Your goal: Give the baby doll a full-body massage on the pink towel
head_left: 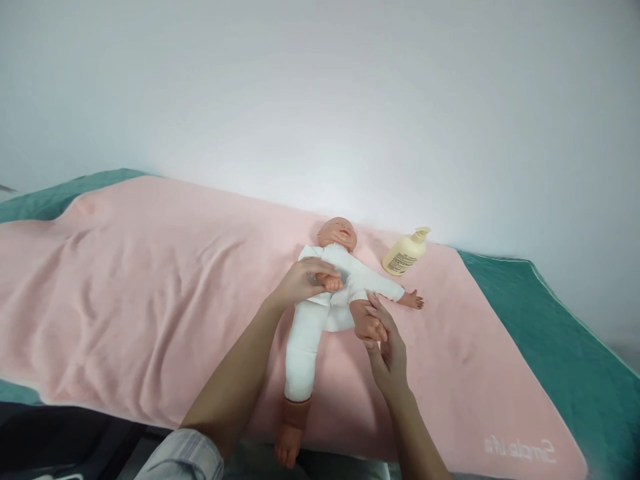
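A baby doll [340, 257] with a white cloth body lies on its back on a pink blanket [190, 267], its head toward the wall. My left hand [303, 281] is closed round the doll's hand, held over its belly. With my right hand [390, 347] I grip one of the doll's feet, its leg bent and raised. The other leg stretches toward me, its foot at the blanket's front edge. One doll arm reaches out to the right. Beyond that arm stands a yellow pump bottle [404, 253].
A green cloth [545, 320] shows under the pink blanket at the right and at the far left. A pale wall [320, 100] rises behind. Dark items lie below the blanket's edge at the lower left.
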### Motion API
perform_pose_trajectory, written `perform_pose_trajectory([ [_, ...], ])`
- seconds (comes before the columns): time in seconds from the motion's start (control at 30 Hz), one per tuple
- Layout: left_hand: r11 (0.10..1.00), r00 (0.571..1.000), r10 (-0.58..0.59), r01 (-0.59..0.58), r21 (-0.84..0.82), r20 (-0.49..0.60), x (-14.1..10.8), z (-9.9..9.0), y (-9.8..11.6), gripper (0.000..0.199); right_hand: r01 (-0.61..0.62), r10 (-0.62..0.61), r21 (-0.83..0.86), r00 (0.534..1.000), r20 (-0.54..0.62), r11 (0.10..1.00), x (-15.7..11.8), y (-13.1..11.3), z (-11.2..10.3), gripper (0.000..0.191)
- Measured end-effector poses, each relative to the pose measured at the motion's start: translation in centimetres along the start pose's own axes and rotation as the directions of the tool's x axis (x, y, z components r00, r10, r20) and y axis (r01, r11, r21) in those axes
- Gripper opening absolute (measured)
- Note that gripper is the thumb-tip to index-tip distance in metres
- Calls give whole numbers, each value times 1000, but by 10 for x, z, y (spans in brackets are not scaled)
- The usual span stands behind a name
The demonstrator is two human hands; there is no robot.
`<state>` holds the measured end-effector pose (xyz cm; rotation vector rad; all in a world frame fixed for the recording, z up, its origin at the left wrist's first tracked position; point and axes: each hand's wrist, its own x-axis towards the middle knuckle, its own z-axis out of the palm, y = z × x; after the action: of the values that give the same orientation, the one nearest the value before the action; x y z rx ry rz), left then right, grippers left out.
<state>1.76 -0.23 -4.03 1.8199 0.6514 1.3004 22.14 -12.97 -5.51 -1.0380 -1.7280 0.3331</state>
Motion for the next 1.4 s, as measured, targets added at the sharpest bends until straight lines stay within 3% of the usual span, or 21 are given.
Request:
perform_pose_trajectory([
  [0.07, 995, 988, -59, 47, -87, -146, 0, -4, -2, 29, 11, -11, -26, 1000, 11, 1000, -7, -4, -1, 37],
  [0.13, 981, 933, -115, 53, -186, -342, 1, -10, -6, 33, 35, -33, -56, 999, 30, 998, -17, -10, -3, 37],
  [0.23, 940, 771, -194, -32, -341, -607, 5, -22, -11, 38, 64, -56, -122, 996, 68, 990, -34, -19, -5, 44],
  [0.3, 888, 649, -269, -118, -444, -712, 6, -31, -16, 36, 96, -81, -171, 992, 95, 981, -48, -25, -6, 49],
  [0.4, 784, 495, -457, -168, -597, -739, 5, -42, -24, 26, 167, -138, -245, 982, 131, 955, -73, -27, -4, 53],
  [0.53, 709, 297, -654, -80, -701, -696, -1, -51, -40, 14, 226, -171, -327, 967, 189, 918, -104, -24, 0, 50],
  [0.63, 698, 228, -691, -37, -715, -686, -4, -53, -52, 7, 279, -211, -348, 952, 221, 895, -119, -21, 4, 48],
  [0.87, 671, 196, -727, 3, -741, -658, -7, -53, -67, 12, 306, -217, -361, 939, 267, 881, -127, -18, 6, 45],
  [1.03, 691, 192, -708, -9, -722, -680, -7, -53, -56, 10, 320, -229, -368, 935, 271, 873, -129, -16, 7, 46],
  [1.1, 729, 210, -666, -22, -685, -716, -5, -51, -47, 9, 317, -234, -363, 938, 255, 876, -125, -17, 4, 47],
  [1.17, 808, 265, -554, -55, -586, -789, -2, -45, -37, 17, 310, -241, -350, 943, 229, 884, -117, -18, 0, 48],
  [1.27, 919, 384, -306, -121, -376, -871, 4, -32, -20, 26, 289, -240, -330, 953, 183, 899, -100, -16, -8, 50],
  [1.4, 952, 535, -154, -145, -270, -830, 7, -11, -1, 31, 209, -187, -273, 977, 105, 939, -68, -5, -15, 49],
])
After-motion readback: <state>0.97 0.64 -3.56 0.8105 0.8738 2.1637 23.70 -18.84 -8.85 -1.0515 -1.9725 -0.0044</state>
